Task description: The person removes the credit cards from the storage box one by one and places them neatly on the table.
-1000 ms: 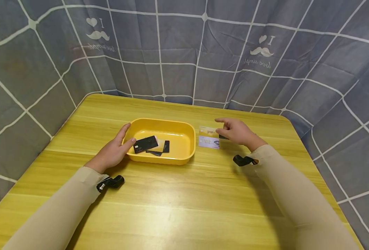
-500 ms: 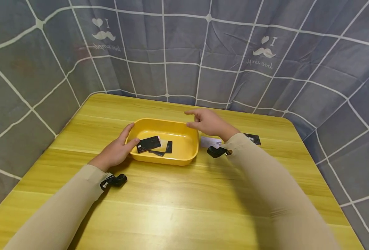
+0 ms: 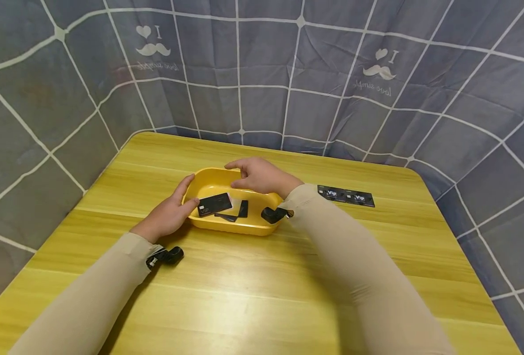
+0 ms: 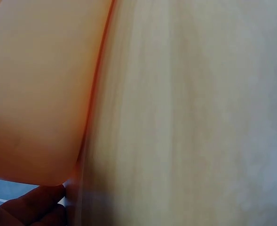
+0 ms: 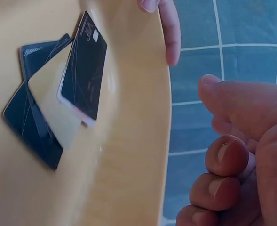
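Note:
A yellow plastic basin (image 3: 235, 228) stands on the table. My left hand (image 3: 166, 214) holds its left end, thumb over the rim and fingers along the outside. In the right wrist view, a black VIP card (image 5: 84, 66) lies on a pale card (image 5: 56, 94) and dark cards (image 5: 27, 127) inside the basin. Above the basin's far side hovers my right hand (image 3: 262, 176), index finger extended and the other fingers loosely curled. No card shows in it in the right wrist view.
Two black VIP cards (image 3: 345, 195) lie side by side on the wooden table (image 3: 226, 291), right of the basin. The right forearm covers the spot beside the basin. A grey checked curtain (image 3: 262, 64) surrounds the table's back and sides.
My right hand has moved left from the cards on the table to above the basin. The gold and lilac cards are now out of sight near the right forearm. The left hand stays put.

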`<state>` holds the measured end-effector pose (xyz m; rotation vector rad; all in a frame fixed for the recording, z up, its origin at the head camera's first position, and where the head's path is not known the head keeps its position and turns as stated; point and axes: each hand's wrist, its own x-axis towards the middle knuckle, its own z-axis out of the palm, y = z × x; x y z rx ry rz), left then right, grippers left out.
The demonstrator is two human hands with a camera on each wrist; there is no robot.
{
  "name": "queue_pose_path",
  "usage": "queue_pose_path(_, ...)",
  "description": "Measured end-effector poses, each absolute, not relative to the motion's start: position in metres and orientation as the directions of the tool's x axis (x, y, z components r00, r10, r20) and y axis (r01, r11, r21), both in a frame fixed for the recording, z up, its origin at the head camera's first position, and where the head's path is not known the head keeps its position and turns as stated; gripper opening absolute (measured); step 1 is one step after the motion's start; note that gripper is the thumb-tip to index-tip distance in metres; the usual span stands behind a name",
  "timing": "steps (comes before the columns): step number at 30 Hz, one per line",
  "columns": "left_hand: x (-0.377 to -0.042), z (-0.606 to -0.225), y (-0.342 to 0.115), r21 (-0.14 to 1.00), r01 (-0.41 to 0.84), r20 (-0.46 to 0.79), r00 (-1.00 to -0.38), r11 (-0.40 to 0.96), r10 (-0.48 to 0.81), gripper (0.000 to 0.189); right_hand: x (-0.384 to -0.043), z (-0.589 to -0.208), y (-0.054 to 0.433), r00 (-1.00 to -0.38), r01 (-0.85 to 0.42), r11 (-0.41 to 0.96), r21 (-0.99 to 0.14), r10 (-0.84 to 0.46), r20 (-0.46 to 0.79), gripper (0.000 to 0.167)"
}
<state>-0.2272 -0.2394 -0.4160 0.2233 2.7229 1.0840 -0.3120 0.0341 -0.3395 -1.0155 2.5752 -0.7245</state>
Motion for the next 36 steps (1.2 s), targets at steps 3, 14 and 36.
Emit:
queue_pose_path(3, -0.228, -0.414, -0.239, 0.690, 0.057, -0.139, -0.968, 0.721, 0.210, 0.076, -0.313, -0.342, 0.026, -0.709, -0.544, 0.632, -0.551, -0.698, -0.100, 0.057)
queue_pose_path(14, -0.228, -0.412, -0.240, 0.684, 0.041, -0.158, -0.966, 0.728, 0.202, 0.076, -0.323, -0.359, 0.008, -0.706, -0.490, 0.667, -0.562, -0.681, -0.193, 0.059)
queue_pose_path(36, -0.227, -0.411, -0.239, 0.690, 0.042, -0.153, -0.967, 0.722, 0.202, 0.076, -0.329, -0.392, 0.004, -0.650, -0.452, 0.699, -0.554, -0.684, -0.331, 0.069)
